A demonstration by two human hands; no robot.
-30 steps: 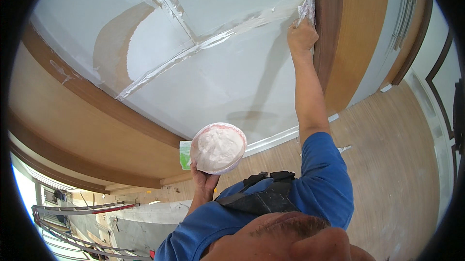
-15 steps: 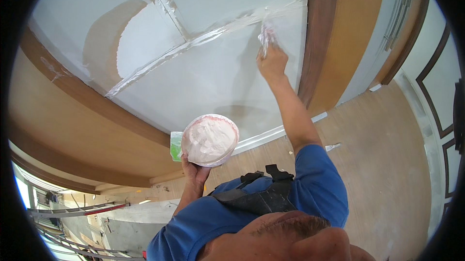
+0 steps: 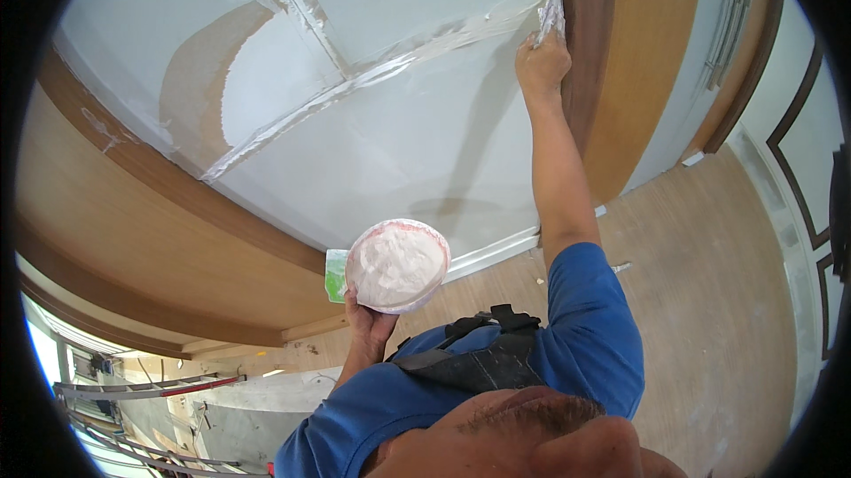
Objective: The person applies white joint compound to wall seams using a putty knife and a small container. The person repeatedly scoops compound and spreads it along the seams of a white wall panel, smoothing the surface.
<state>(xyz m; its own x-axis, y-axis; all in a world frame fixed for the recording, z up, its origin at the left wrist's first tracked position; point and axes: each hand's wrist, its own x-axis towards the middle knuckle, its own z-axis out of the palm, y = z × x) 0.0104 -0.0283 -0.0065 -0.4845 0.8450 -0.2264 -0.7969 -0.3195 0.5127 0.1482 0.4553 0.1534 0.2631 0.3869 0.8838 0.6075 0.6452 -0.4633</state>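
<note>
My right hand is raised to the far right of the pale wall panel, closed around a putty knife smeared with white. The blade meets the end of a white filler seam beside the brown wooden frame; its exact edge is hard to make out. In front of my body, my left hand grips a round bowl from below and its left side. Pinkish-white filler paste fills the bowl. A flat green and white piece sticks out at the bowl's left, between it and the wooden trim.
A brown wooden frame borders the panel on the right, with curved wood panelling on the left. A scraper-like tool lies on the wooden floor. Ladders stand at the lower left.
My right hand has moved right along the seam with the putty knife, up to the wooden frame. The bowl in my left hand appears slightly further right and lower in the picture.
</note>
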